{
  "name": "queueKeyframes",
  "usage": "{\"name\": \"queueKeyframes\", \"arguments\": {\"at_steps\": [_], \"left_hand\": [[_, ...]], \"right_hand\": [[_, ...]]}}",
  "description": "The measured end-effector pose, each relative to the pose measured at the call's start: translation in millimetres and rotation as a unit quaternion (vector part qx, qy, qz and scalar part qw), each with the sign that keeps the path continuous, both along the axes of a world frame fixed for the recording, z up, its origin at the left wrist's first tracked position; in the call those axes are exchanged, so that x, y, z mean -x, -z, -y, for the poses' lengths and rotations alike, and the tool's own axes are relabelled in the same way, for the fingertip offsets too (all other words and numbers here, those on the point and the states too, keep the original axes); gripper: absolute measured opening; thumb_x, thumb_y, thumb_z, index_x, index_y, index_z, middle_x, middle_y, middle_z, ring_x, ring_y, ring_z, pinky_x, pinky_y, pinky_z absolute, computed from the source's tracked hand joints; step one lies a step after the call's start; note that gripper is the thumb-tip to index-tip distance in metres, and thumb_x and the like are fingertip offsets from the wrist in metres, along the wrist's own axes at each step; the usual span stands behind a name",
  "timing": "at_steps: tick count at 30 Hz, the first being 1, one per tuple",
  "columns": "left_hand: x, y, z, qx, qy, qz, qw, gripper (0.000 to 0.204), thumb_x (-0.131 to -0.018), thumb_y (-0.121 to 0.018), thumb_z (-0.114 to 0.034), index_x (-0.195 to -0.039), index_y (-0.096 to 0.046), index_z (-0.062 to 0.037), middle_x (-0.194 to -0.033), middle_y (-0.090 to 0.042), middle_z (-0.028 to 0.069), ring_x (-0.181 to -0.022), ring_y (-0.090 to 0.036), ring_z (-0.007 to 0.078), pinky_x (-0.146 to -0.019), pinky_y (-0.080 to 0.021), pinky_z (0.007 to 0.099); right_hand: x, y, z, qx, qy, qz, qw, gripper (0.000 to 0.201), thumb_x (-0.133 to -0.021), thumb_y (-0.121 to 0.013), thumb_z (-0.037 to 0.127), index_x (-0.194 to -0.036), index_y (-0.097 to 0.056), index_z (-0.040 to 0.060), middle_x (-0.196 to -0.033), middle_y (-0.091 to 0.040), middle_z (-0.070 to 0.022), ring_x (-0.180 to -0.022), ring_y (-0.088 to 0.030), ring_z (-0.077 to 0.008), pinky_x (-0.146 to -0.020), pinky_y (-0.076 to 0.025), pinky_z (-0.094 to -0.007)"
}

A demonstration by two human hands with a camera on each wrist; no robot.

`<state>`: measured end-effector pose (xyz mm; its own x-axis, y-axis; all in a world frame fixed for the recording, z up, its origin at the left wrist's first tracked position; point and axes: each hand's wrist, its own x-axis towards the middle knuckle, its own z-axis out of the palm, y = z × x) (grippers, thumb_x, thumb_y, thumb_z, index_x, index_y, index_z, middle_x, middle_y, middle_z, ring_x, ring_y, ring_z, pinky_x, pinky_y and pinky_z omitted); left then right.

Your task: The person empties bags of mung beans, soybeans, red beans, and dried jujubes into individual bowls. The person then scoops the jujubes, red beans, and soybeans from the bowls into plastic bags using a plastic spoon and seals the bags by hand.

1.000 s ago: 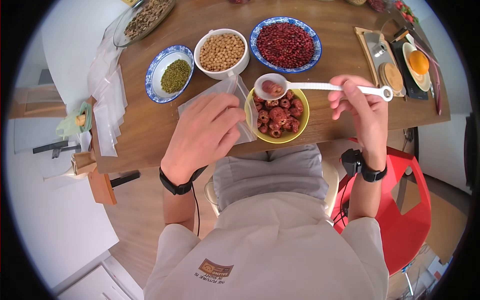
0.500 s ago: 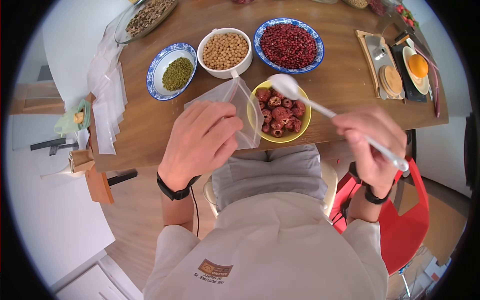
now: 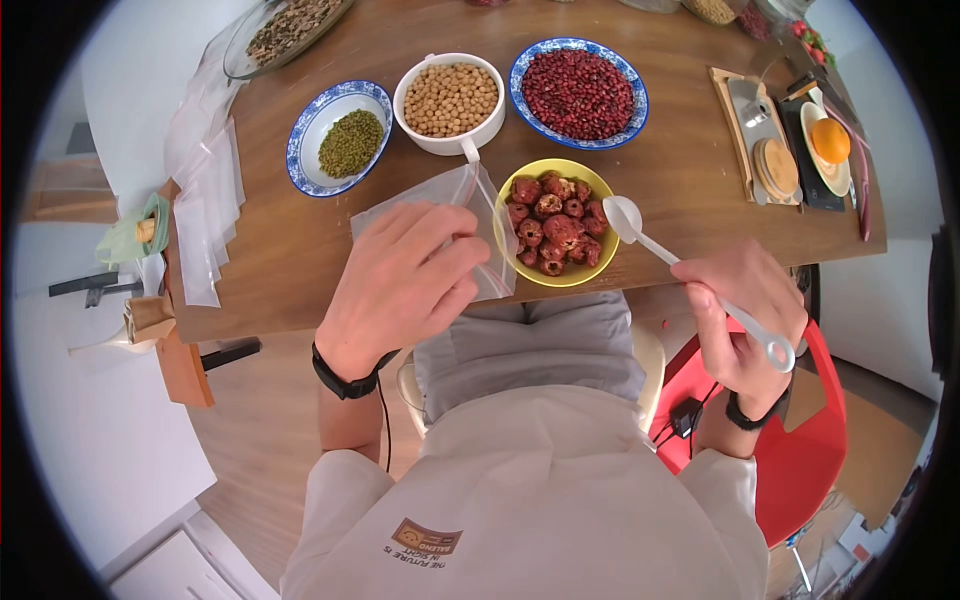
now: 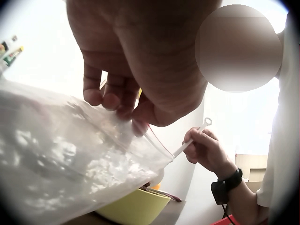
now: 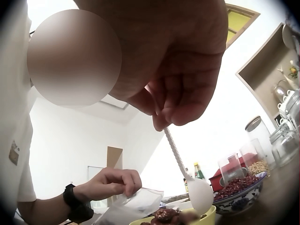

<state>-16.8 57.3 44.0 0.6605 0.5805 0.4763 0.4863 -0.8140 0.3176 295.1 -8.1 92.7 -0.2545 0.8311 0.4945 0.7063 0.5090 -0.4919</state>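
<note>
The left hand (image 3: 405,280) pinches the edge of a clear plastic bag (image 3: 385,210), whose mouth lies beside a yellow bowl (image 3: 557,279) of dried red fruit (image 3: 562,232). In the left wrist view the fingertips press together on the bag (image 4: 56,154). The right hand (image 3: 745,315) grips the handle of a white spoon (image 3: 622,217), its head over the bowl's right rim. Seen from the right wrist, the spoon (image 5: 200,194) points down at the bowl, close to the fruit (image 5: 166,216). Whether the spoon holds anything cannot be told.
Behind the bowl stand a dish of green beans (image 3: 350,143), a white cup of chickpeas (image 3: 450,100) and a dish of red beans (image 3: 577,92). Flat plastic bags (image 3: 205,215) lie at the table's left; an orange (image 3: 830,141) on a plate is at the right.
The right hand has moved right and toward the body, and the spoon has swung from above the bowl's left part to its right rim. A fruit seen in the spoon earlier is no longer visible there.
</note>
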Motion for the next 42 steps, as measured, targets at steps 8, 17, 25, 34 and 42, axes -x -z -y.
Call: {"name": "queueKeyframes", "arguments": {"at_steps": [8,17,25,34,42], "left_hand": [[1.8,3.4,2.7,0.008,-0.002,-0.012,1.0,0.022,-0.072,-0.072,-0.003,-0.092,-0.064,-0.0093,-0.102,-0.061,0.0043,-0.091,-0.063,0.0265,-0.078,-0.051,0.0399],[-11.2,11.4,4.7,0.026,0.027,0.0,0.999,0.027,-0.07,-0.071,-0.001,-0.096,-0.067,-0.0103,-0.107,-0.063,0.0045,-0.094,-0.065,0.0285,-0.08,-0.053,0.041],[-24.0,12.9,2.9,0.044,0.035,0.007,0.998,0.025,-0.075,-0.071,-0.002,-0.098,-0.067,-0.0104,-0.109,-0.063,0.0053,-0.095,-0.064,0.03,-0.082,-0.053,0.0423],[-33.1,13.6,0.8,0.059,0.039,-0.006,0.997,0.028,-0.074,-0.072,0.0,-0.101,-0.067,-0.0089,-0.11,-0.063,0.0066,-0.097,-0.064,0.0309,-0.083,-0.053,0.0424],[-30.8,10.5,-1.5,0.057,0.043,-0.001,0.997,0.028,-0.074,-0.071,0.001,-0.1,-0.064,-0.0069,-0.106,-0.062,0.0078,-0.095,-0.063,0.0312,-0.082,-0.053,0.0423]], "right_hand": [[11.2,-0.2,1.3,0.01,-0.022,-0.032,0.999,0.014,-0.076,-0.082,0.005,-0.089,-0.077,0.0025,-0.078,-0.072,-0.0079,-0.067,-0.066,-0.0251,-0.059,-0.05,-0.0344],[19.5,4.5,0.0,0.02,-0.035,-0.04,0.998,0.014,-0.078,-0.083,0.005,-0.09,-0.077,0.0022,-0.08,-0.073,-0.0086,-0.07,-0.068,-0.0258,-0.06,-0.052,-0.0348],[22.6,4.9,4.3,0.024,-0.021,-0.063,0.998,0.01,-0.082,-0.078,0.004,-0.089,-0.075,-0.0016,-0.075,-0.072,-0.0103,-0.065,-0.067,-0.0232,-0.059,-0.05,-0.0306],[19.7,12.9,9.9,0.032,-0.013,-0.084,0.996,0.011,-0.082,-0.078,0.008,-0.088,-0.075,-0.0009,-0.076,-0.073,-0.0099,-0.066,-0.068,-0.0245,-0.058,-0.051,-0.0339],[19.3,13.8,10.9,-0.011,-0.035,-0.107,0.994,0.022,-0.075,-0.086,0.004,-0.095,-0.078,0.0034,-0.081,-0.071,-0.0077,-0.069,-0.069,-0.0237,-0.058,-0.054,-0.0338]]}}
